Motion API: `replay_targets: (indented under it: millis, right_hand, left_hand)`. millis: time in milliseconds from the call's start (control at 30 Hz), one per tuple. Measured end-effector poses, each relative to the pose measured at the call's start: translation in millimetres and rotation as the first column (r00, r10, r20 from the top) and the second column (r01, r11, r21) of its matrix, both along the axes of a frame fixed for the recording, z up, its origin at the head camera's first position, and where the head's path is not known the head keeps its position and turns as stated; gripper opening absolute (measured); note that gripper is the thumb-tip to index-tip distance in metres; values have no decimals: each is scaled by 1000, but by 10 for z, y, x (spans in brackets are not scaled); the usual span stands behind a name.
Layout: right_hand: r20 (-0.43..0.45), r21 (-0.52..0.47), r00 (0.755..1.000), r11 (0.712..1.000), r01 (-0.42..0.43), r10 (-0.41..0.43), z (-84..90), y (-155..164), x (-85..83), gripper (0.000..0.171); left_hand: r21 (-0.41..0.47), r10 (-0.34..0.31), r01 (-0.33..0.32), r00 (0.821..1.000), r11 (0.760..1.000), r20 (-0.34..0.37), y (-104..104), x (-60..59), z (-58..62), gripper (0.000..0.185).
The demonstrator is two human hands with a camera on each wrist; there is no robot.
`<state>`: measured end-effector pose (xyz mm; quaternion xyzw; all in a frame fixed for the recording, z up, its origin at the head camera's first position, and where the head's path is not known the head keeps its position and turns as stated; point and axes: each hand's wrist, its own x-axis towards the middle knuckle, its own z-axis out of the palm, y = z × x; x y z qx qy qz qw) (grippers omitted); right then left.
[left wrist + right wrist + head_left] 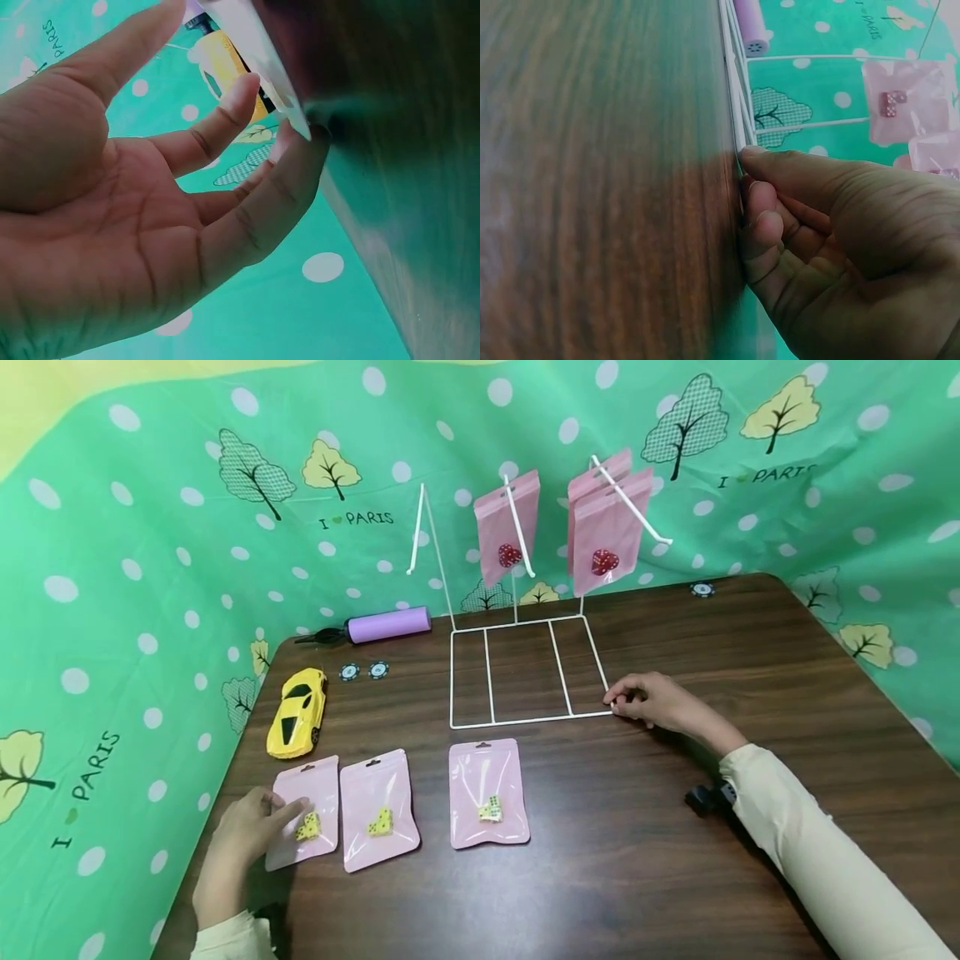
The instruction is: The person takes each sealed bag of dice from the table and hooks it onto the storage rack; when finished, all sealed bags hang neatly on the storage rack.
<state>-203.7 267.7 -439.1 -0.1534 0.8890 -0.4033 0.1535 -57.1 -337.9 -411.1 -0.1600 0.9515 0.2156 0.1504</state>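
Observation:
On the left, my left hand [242, 837] lies at the outer edge of a pink zip bag [324, 793] with yellow dice inside. Its fingers [262, 206] touch the bag's edge and the thumb stands apart from them. Beside it lie a second pink bag with yellow dice [390, 789] and a third pink bag with pale dice [480, 768]. My right hand [663, 708] pinches the front right corner of a white wire display rack [525, 722] between thumb and fingers. Two of the rack's prongs carry pink bags with red dice [615, 531]; the left prong [417, 531] is bare.
A yellow toy car [298, 714] is at the table's left side. Behind it are two poker chips [378, 670] and a purple hand pump [390, 624]. Another chip [702, 589] lies at the back right. A black object [705, 800] sits near my right sleeve.

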Motion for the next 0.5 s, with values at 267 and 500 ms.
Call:
replay_targets:
  millis: [267,500]
  right_hand:
    - [13,3,1000,1000,15,-15,6,12,-4,17]
    - [14,-4,1000,1000,11,-11,-12,3,-19,17]
  left_hand:
    - [6,-2,2,1000,1000,-18,6,-10,3,64]
    - [66,36,-35,999,997,-4,-33,16,-19,56]
